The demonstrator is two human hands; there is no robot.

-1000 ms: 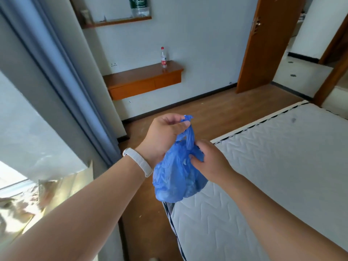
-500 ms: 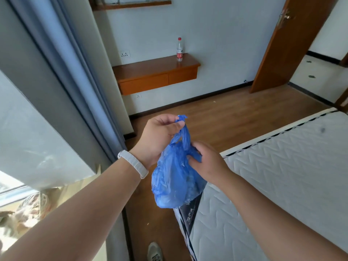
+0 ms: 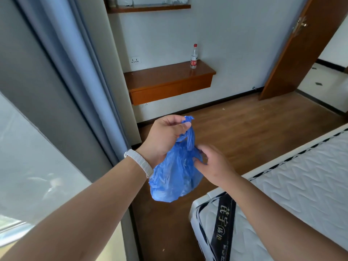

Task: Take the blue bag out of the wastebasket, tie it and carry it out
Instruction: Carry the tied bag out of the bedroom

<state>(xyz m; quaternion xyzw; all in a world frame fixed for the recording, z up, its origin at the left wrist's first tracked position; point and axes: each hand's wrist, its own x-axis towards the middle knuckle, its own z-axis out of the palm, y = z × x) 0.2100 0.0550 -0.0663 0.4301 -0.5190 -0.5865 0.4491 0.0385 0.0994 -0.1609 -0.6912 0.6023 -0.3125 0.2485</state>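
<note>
Bag (image 3: 174, 178): blue, thin crinkled plastic film, glossy in folds; rounded, sagging body, neck drawn into a twisted rope; held in the air over the floor, just off the mattress corner.
Left hand (image 3: 165, 137): fist curled over the top, thumb and forefinger pinching the twisted neck; a tuft of blue film sticks out past the knuckles.
Right hand (image 3: 214, 164): fingers loosely bent and spread, fingertips at the bag's upper right shoulder, touching the film; whether it actually grips any plastic cannot be told.
Band (image 3: 139, 164): white, ribbed, snug round the left wrist.
Floor (image 3: 244, 129): brown wood-grain planks, smooth, a few pale specks.
Mattress (image 3: 301, 185): white quilted cover with wavy stitched pattern; black-and-white tape along the edge; rounded corner with a black label bearing pale characters.
Curtain (image 3: 75, 63): grey-blue cloth, long vertical pleats, hanging at the left.
Shelf (image 3: 169, 81): orange-brown polished wood, wall-mounted, boxy front with a slight sheen.
Bottle (image 3: 194, 57): clear plastic, slim cylinder, red cap and red label, upright at the shelf's right end.
Upper shelf (image 3: 148, 7): thin board of the same wood, high on the wall.
Door (image 3: 293, 48): brown wood, flat panel, brass handle, standing open at the right.
Wall (image 3: 235, 34): white, matt, with a socket plate above the shelf.
</note>
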